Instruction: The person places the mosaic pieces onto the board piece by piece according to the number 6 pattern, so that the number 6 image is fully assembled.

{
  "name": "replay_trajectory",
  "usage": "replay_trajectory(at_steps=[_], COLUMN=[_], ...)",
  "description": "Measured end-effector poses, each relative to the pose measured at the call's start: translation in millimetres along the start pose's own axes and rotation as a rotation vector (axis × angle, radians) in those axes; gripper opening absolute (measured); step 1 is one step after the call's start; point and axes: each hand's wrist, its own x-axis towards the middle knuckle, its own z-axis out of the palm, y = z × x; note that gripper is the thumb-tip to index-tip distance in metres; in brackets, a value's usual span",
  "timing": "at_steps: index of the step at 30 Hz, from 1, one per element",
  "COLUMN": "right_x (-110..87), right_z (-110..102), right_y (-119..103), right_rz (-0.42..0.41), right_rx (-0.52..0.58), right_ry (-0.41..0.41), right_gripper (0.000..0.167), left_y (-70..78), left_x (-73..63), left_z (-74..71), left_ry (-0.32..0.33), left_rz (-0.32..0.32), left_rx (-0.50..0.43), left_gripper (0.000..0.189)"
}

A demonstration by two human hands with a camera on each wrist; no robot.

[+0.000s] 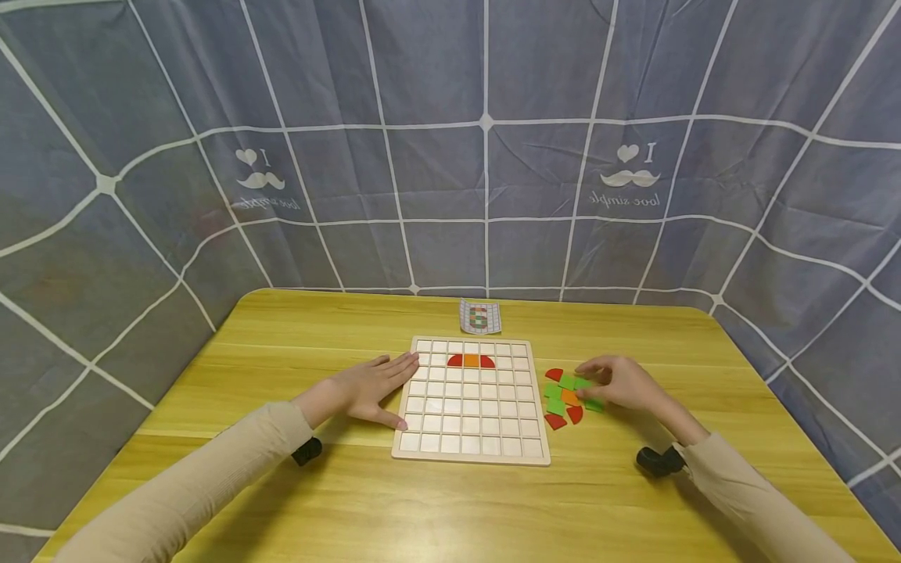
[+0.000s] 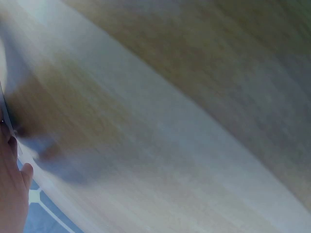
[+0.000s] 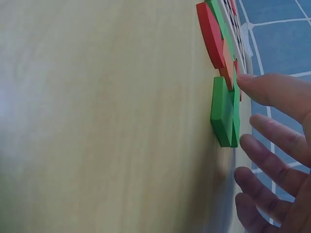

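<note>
A wooden grid board [image 1: 451,405] lies on the table in the head view. Two red quarter-round pieces [image 1: 456,360] flank an orange square [image 1: 471,360] in its upper rows. My left hand [image 1: 373,389] rests at the board's left edge, fingers straight and thumb spread. To the right of the board lies a loose cluster of green squares [image 1: 555,406], red quarter-rounds [image 1: 555,422] and an orange square [image 1: 570,397]. Over that cluster is my right hand [image 1: 622,385], thumb and fingers apart. In the right wrist view its thumb [image 3: 272,92] overlaps the pieces' edge, beside a green piece [image 3: 222,111].
A small printed card [image 1: 480,317] with a coloured grid pattern lies behind the board. The yellow wood-grain table [image 1: 450,516] reaches back to a grey checked curtain [image 1: 436,172]. Black wrist cameras [image 1: 659,461] sit under both forearms.
</note>
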Motion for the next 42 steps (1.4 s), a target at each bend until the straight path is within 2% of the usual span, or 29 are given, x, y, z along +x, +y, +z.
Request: replay_trajectory(at_steps=[15, 25, 34, 42], right_x=[-4.3, -5.2, -3.3, -2.2], right_z=[0.6, -2.2, -3.2, -6.0], right_y=[-0.1, -0.2, -3.6, -2.2], right_rz=[0.05, 0.112, 0.121, 0.075], right_rx=[0.008, -0.037, -0.017, 0.007], right_ry=[-0.029, -0.047, -0.04, -0.06], right_gripper=[0.042, 0.041, 0.034, 0.034], left_y=[-1.1, 0.6, 0.1, 0.8], left_x=[-0.9, -2.5, -3.5, -2.3], left_z=[1.6, 0.6, -0.3, -2.6], left_ry=[-0.009, -0.02, -0.017, -0.017], left_rz=[-0.003, -0.021, -0.016, -0.009], left_rx=[-0.006, -0.015, -0.016, -0.013], left_gripper=[0.108, 0.108, 0.107, 0.107])
